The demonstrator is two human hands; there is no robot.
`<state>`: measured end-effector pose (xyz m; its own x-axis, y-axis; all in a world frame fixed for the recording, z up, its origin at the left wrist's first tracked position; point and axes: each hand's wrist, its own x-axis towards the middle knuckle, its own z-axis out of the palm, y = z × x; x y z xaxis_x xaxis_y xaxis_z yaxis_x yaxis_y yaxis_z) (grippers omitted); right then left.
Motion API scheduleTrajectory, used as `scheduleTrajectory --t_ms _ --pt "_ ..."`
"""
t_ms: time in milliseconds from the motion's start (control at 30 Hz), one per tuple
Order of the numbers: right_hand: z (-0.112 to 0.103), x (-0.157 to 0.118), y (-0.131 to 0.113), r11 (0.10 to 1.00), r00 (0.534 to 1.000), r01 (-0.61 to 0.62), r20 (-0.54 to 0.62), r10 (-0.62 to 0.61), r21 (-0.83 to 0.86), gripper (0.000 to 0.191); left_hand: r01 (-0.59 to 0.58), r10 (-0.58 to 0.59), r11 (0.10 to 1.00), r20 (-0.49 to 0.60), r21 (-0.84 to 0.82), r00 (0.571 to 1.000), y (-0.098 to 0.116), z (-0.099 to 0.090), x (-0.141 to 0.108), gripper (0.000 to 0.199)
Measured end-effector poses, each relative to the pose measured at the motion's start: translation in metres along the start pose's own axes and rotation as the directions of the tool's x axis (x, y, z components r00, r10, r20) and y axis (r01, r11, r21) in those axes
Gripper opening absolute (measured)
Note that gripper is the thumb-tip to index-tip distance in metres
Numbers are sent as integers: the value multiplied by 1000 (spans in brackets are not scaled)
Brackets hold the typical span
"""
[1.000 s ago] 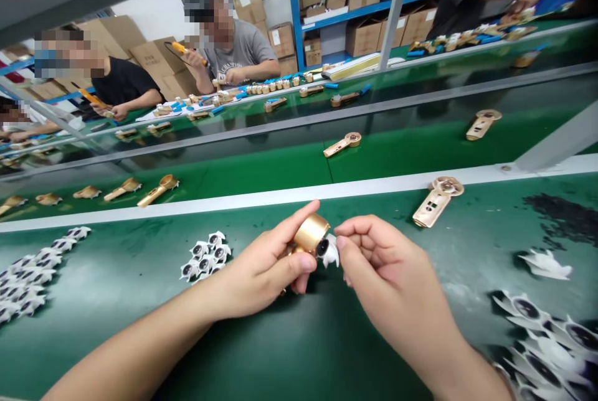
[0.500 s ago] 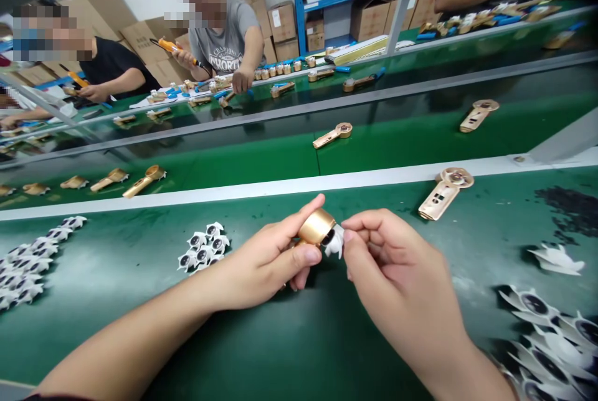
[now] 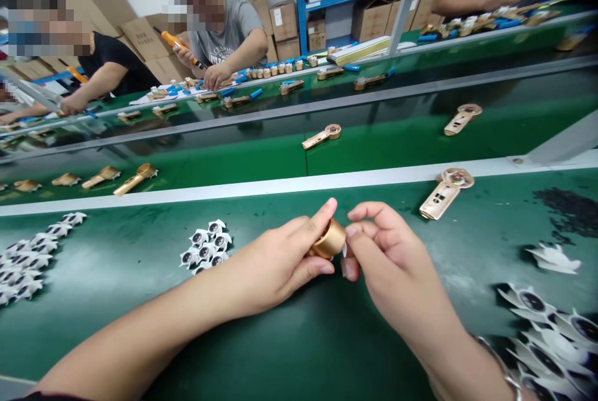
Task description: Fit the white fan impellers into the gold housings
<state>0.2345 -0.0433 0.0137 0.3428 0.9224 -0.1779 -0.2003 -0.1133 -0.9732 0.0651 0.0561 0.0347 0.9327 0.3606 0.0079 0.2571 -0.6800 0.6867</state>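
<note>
Clasping a smooth gold cylinder [image 3: 331, 239], left grip [image 3: 289, 258] faces right grip [image 3: 395, 258] pinching a white blade [image 3: 344, 250].

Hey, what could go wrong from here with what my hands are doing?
The white fan wheel at the rim of the gold housing might end up crooked unnoticed: your right hand and the housing hide most of it. The bracelet on that wrist could snag the fan wheels lying close by.
</note>
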Motion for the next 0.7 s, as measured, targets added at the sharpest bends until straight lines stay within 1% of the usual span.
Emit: scheduleTrajectory --t_ms 67,100,133,167,200,233,267,300,333,367,433,500,567,633,700 --pt "0 2 -1 992 998 -42 50 36 121 23 -31 31 1000 -4 8 1000 1 -2 -1 74" --pt "0 3 -2 979 995 -68 80 53 193 25 -47 47 999 -10 24 999 0 -6 -2 74" --pt "1 4 -3 962 991 -98 114 71 255 28 -68 70 996 -25 59 997 -2 -12 -2 73" --pt "2 4 -3 949 984 -138 151 98 282 31 -79 84 990 -45 115 995 -6 -22 -1 71" --pt "3 4 -3 945 973 -183 186 135 270 34 -59 74 979 -73 194 995 -13 -34 0 69" --pt "4 4 -3 948 960 -226 214 178 224 36 -14 47 958 -112 287 993 -23 -49 3 68" --pt "6 4 -2 952 947 -262 234 222 159 38 81 -20 922 -162 378 987 -36 -64 7 66" --pt "7 4 0 953 934 -289 245 259 93 38 218 -120 861 -233 460 965 -52 -80 11 65" --pt "9 4 1 952 925 -304 252 284 41 38 354 -222 781 -299 515 928 -70 -95 16 65" --pt "10 4 3 951 919 -309 260 297 7 37 420 -269 744 -342 520 900 -88 -108 21 64" --pt "11 3 7 952 911 -303 282 300 -35 34 498 -324 705 -396 505 859 -126 -127 29 62" --pt "10 3 9 955 904 -288 307 297 -76 34 541 -370 685 -408 487 835 -157 -137 33 54" --pt "7 2 11 955 896 -269 333 295 -122 38 561 -394 685 -410 465 822 -178 -142 32 46" --pt "4 2 13 950 891 -257 339 303 -175 43 566 -390 695 -429 443 815 -183 -144 24 49" --pt "3 1 15 941 883 -257 342 321 -222 46 544 -354 722 -446 428 822 -172 -141 5 62"
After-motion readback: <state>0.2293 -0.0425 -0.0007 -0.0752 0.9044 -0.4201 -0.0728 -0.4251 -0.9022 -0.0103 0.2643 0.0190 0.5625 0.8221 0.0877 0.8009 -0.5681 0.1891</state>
